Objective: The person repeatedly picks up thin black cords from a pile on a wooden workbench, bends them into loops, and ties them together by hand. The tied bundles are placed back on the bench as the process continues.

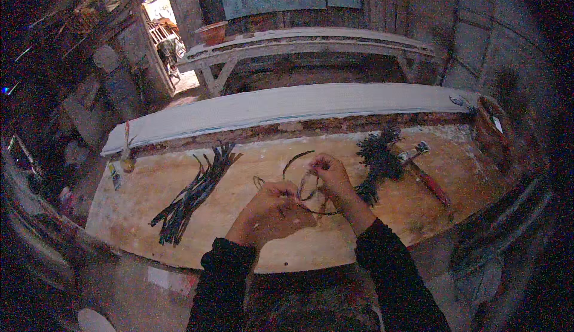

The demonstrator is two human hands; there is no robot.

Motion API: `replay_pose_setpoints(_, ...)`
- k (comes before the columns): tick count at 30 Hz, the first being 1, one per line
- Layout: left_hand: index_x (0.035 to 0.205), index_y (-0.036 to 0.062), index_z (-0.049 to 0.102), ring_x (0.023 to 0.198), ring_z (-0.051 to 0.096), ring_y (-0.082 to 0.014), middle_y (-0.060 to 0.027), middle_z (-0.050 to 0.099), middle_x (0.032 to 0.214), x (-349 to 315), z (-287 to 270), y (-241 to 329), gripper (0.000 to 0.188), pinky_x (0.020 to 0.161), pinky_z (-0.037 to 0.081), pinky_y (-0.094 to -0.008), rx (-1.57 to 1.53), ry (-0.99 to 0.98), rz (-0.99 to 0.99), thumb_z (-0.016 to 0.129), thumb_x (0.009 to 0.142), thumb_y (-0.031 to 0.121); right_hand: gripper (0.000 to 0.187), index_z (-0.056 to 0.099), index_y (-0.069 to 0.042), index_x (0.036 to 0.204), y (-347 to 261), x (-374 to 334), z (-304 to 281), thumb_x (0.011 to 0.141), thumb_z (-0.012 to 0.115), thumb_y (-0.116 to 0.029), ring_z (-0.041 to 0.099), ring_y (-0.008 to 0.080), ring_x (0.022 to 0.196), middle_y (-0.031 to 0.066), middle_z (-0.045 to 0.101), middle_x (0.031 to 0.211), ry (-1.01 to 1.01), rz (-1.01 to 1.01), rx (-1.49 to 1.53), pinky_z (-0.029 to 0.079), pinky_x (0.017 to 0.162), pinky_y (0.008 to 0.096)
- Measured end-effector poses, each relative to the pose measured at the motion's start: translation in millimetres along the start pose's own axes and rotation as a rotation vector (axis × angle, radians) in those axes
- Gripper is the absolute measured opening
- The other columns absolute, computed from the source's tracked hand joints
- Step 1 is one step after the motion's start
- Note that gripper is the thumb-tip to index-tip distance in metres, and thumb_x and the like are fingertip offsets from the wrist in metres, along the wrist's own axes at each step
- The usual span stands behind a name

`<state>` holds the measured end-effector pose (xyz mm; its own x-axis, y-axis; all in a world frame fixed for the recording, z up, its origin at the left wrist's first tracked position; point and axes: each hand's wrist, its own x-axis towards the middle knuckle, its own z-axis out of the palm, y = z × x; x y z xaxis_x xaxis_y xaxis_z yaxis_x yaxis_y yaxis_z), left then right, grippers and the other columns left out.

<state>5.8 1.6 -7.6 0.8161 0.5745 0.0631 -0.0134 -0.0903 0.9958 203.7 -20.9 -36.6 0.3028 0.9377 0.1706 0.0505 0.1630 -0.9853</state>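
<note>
Dim room [394,9], pale wooden desk [257,158]: one bundle [194,194], one dark heap [381,160], one hammer [429,185]. And mid-desk, left hand [266,211] and right hand [338,184], both grips pinching one looped strip [306,199]!

The worktop [299,251] is pale wood, smooth and mostly matt, with rough, powdery white patches toward its far edge. At centre left, the bundled strips [194,197] are dark with a slight sheen; in this grainy light they could be rubber or leather. The dark bunch [381,158] at centre right has a rough, matt surface. Next to it, the red-handled tool [429,184] has a shiny metal head. Lower in the frame, the sleeves [221,284] are matt black cloth.
</note>
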Motion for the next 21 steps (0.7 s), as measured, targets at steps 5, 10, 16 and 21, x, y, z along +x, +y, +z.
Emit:
replay_pose_setpoints(5,0.077,0.0039,0.054,0.062,0.059,-0.0143,-0.0065,0.057,0.068,-9,32,47,0.01,0.059,0.049,-0.033,-0.502,0.084,-0.096,0.063,0.077,0.0,0.017,0.063,-0.008,0.096,21,14,-16,0.079,0.065,-0.011,0.052,0.0104,0.064,0.0003,0.053,0.073,0.242,-0.175,-0.229,0.043,0.052,0.0247)
replay_pose_setpoints(10,0.076,0.0038,0.053,0.061,0.059,-0.0175,-0.0084,0.056,0.066,3,14,37,0.012,0.056,0.048,-0.0333,-0.183,0.446,-0.101,0.064,0.078,0.004,0.016,0.064,-0.007,0.09,11,8,-10,0.077,0.069,-0.015,0.054,0.0117,0.068,0.0018,0.054,0.078,0.302,-0.033,-0.286,0.045,0.054,0.0266)
replay_pose_setpoints(16,0.076,0.0052,0.053,0.05,0.055,-0.0156,-0.0056,0.053,0.057,12,-36,-29,0.012,0.046,0.042,-0.0315,-0.33,0.741,0.03,0.064,0.079,0.008,0.018,0.063,-0.005,0.086,-11,-2,-2,0.076,0.071,-0.017,0.056,0.0134,0.077,0.0034,0.055,0.097,-0.122,-0.036,-0.149,0.048,0.064,0.0302)
replay_pose_setpoints(21,0.078,0.006,0.051,0.044,0.052,-0.0158,-0.0053,0.052,0.056,16,-13,7,0.012,0.039,0.038,-0.0309,-0.523,0.845,0.022,0.062,0.081,0.01,0.025,0.064,-0.003,0.092,-63,-43,3,0.078,0.068,-0.024,0.055,0.0146,0.083,0.0038,0.057,0.101,-0.607,0.144,0.12,0.047,0.072,0.0289)
